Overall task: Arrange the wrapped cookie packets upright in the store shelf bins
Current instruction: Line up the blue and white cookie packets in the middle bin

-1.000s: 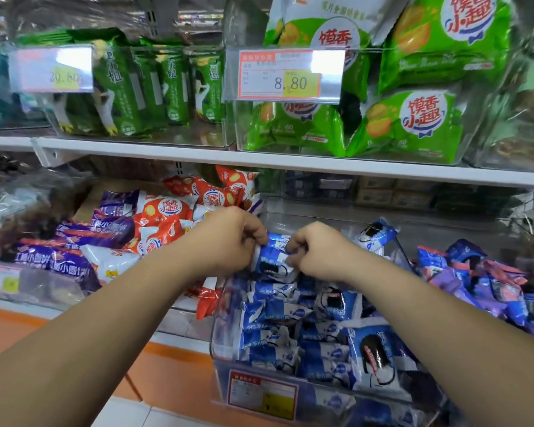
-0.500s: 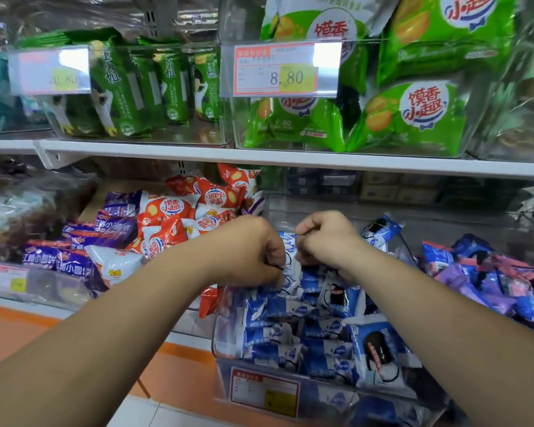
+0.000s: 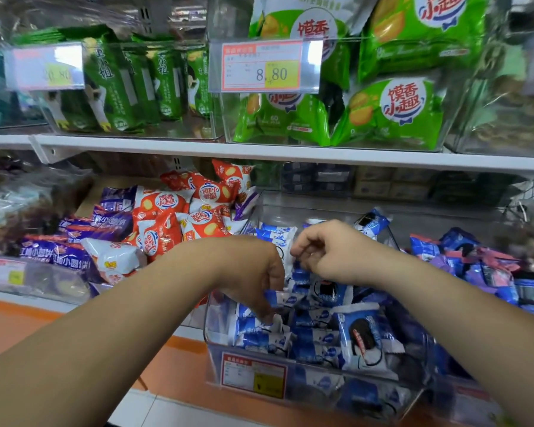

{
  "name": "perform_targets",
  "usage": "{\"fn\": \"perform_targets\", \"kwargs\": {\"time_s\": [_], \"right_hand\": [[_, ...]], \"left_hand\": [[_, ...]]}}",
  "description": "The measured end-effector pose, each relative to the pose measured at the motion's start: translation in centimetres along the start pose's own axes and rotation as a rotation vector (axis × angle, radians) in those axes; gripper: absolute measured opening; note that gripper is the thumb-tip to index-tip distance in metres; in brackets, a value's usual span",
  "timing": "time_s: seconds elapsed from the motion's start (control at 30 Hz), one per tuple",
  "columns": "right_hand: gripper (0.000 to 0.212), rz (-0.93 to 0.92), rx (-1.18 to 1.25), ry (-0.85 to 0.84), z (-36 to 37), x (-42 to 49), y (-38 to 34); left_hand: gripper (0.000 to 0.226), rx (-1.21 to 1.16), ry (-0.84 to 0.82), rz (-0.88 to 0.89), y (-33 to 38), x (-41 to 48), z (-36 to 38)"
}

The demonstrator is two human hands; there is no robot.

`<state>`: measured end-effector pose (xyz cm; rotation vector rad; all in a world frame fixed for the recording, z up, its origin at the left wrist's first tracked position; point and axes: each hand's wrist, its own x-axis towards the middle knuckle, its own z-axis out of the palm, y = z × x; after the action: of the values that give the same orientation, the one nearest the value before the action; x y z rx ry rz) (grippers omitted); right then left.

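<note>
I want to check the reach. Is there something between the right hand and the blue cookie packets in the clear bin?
Nothing visible blocks it. The right hand hovers just above the blue cookie packets inside the open-topped clear bin. The left hand is beside it, already fingering a packet.

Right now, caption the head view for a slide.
Both hands, left and right, sort blue cookie packets in a clear shelf bin.

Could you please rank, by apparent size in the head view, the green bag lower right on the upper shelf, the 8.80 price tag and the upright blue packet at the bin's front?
1. Green bag.
2. 8.80 price tag.
3. Blue packet.
The bag and tag look close; the packet sits nearer the camera.
</note>
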<state>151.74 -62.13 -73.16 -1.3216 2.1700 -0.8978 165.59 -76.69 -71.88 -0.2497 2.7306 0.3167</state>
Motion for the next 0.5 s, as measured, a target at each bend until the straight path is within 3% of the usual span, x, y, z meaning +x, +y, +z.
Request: {"fn": "perform_targets", "kwargs": {"time_s": [0.07,0.2,0.37,0.5], "right_hand": [[0.024,0.009,0.019,-0.042,-0.1,-0.6,0.0],[0.039,0.032,0.087,-0.070,-0.4,-1.5,0.1],[0.029,0.060,0.280,-0.023,-0.4,-1.8,-0.6],[0.015,0.068,0.217,-0.002,0.0,-1.2,-1.0]], "left_hand": [[0.042,0.065,0.048,0.014,0.1,-0.2,-0.2],[0.022,-0.021,0.224,0.043,-0.3,-0.9,-1.4],[0.028,-0.180,0.334,0.020,-1.6,-1.1,-1.6],[0.034,-0.218,0.369,0.012,-1.9,-1.3,-1.5]]}}
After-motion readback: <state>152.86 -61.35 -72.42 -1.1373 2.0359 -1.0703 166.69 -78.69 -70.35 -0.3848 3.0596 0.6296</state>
